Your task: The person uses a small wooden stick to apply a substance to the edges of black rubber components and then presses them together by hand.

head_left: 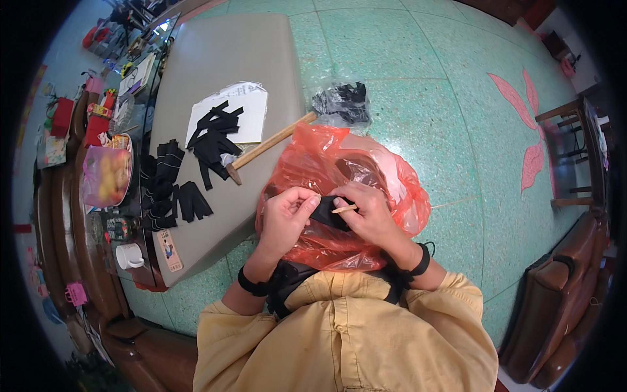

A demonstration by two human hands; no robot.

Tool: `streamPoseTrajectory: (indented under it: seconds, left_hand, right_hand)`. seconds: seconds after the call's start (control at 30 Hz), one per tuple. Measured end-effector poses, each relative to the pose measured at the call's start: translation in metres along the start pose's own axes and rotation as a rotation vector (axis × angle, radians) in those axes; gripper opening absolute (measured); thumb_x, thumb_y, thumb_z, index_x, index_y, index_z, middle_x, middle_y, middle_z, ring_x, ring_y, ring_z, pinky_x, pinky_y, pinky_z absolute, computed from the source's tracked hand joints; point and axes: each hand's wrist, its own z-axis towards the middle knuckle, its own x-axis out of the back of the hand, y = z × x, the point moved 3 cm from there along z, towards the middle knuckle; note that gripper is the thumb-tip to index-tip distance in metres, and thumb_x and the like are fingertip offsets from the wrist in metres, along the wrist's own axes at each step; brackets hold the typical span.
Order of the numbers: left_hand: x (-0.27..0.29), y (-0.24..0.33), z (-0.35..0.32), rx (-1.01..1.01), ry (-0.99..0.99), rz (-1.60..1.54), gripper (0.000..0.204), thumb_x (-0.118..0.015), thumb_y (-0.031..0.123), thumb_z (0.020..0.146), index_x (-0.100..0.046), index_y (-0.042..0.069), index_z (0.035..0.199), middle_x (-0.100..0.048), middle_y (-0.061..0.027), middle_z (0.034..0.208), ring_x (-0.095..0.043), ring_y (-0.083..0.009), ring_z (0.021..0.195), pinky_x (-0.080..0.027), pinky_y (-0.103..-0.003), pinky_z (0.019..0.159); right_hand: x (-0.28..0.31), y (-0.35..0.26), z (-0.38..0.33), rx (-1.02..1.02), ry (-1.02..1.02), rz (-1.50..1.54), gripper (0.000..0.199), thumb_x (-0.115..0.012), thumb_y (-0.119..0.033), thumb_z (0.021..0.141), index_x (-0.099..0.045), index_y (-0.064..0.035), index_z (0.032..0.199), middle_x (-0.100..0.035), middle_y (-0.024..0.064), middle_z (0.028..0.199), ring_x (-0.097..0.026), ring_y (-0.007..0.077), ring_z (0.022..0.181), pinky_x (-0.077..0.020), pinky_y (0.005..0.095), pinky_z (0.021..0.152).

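Note:
Above my lap, both hands work at a small piece of black cloth (331, 214). My left hand (285, 221) is closed, thumb and fingertips pinching the cloth's left edge. My right hand (371, 214) is closed around the cloth's right side, and a thin pale wooden stick (345, 209) sticks out from under its thumb across the cloth. Under both hands a translucent red plastic bag (398, 176) spreads over my lap; what lies inside it is hard to make out.
Left stands a grey padded table (228, 49) with several black cloth strips (219, 140), white paper (251, 117) and a phone-like case (168, 249). A wooden bar (274, 140) juts over its edge. Nearby are a white mug (129, 255) and a clear bag of black pieces (343, 103).

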Motion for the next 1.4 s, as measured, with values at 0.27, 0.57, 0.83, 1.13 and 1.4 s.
streamPoseTrajectory:
  seconds: [0.27, 0.57, 0.83, 1.13, 1.4]
  left_hand:
    - [0.008, 0.014, -0.004, 0.044, -0.086, 0.069, 0.011, -0.059, 0.007, 0.087, -0.064, -0.001, 0.093, -0.061, 0.0011, 0.071, -0.05, -0.0022, 0.056, -0.042, -0.018, 0.049]
    - [0.02, 0.044, -0.015, -0.023, -0.408, 0.295, 0.012, -0.058, -0.002, 0.081, -0.063, -0.002, 0.092, -0.064, -0.0075, 0.084, -0.06, -0.0112, 0.067, -0.05, -0.023, 0.059]
    - [0.019, 0.047, -0.016, -0.212, -0.547, 0.444, 0.013, -0.061, -0.001, 0.08, -0.065, -0.003, 0.092, -0.065, -0.0089, 0.088, -0.063, -0.013, 0.077, -0.05, -0.024, 0.067]
    - [0.004, 0.052, -0.028, -0.262, -0.493, 0.573, 0.012, -0.058, -0.001, 0.081, -0.062, -0.003, 0.092, -0.063, -0.0138, 0.095, -0.062, -0.0212, 0.081, -0.05, -0.029, 0.07]
    - [0.006, 0.051, -0.027, -0.404, -0.555, 0.554, 0.009, -0.056, 0.001, 0.082, -0.06, -0.004, 0.089, -0.063, -0.0137, 0.089, -0.061, -0.0288, 0.083, -0.049, -0.033, 0.074]
  right_hand:
    - [0.022, -0.008, -0.014, 0.054, 0.013, -0.113, 0.015, -0.06, -0.004, 0.078, -0.061, -0.0007, 0.093, -0.061, 0.0144, 0.077, -0.061, 0.0305, 0.068, -0.0486, 0.0364, 0.06]
    - [0.029, -0.038, -0.029, 0.519, -0.274, -0.289, 0.029, -0.063, -0.002, 0.07, -0.057, 0.0011, 0.098, -0.055, 0.0129, 0.089, -0.059, 0.0225, 0.065, -0.0491, 0.03, 0.048]
    - [0.03, -0.049, -0.036, 0.76, -0.231, -0.383, 0.024, -0.064, -0.003, 0.07, -0.058, 0.0026, 0.092, -0.056, 0.0132, 0.091, -0.058, 0.0163, 0.062, -0.0478, 0.0259, 0.046]
    - [0.031, -0.049, -0.036, 0.792, -0.237, -0.479, 0.023, -0.062, -0.005, 0.07, -0.058, 0.0031, 0.091, -0.057, 0.0127, 0.09, -0.058, 0.0154, 0.064, -0.0485, 0.0255, 0.048]
    - [0.029, -0.049, -0.044, 0.826, -0.257, -0.487, 0.025, -0.062, -0.007, 0.07, -0.057, 0.0007, 0.093, -0.057, 0.0118, 0.092, -0.057, 0.0152, 0.064, -0.0461, 0.0236, 0.046]
